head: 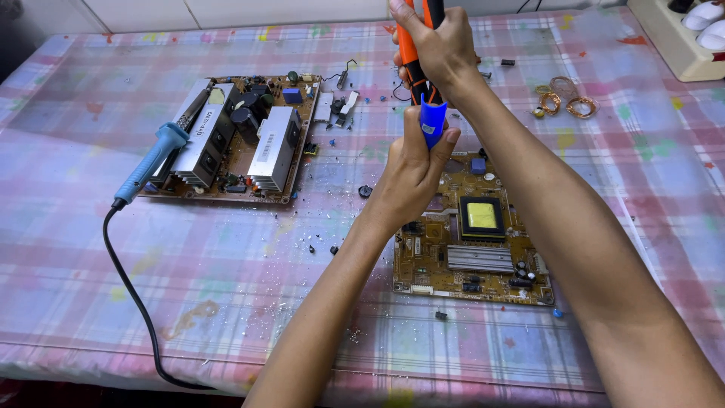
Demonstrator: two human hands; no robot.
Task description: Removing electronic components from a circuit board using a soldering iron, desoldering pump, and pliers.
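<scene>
My right hand (442, 45) grips the orange-and-black handles of a pair of pliers (414, 53), raised above the table. My left hand (411, 170) pinches a small blue component (432, 125) just under the plier jaws. Below both hands lies a brown circuit board (472, 245) with a yellow-topped transformer and a ribbed heatsink. A second, larger circuit board (242, 140) with silver heatsinks and black capacitors lies to the left.
A blue-handled soldering iron (155, 159) rests on the left board, its black cord trailing off the front edge. Copper wire coils (566, 102) sit at the right, a white power strip (683, 38) at the far right corner. Small loose parts and debris litter the plaid tablecloth (226, 272).
</scene>
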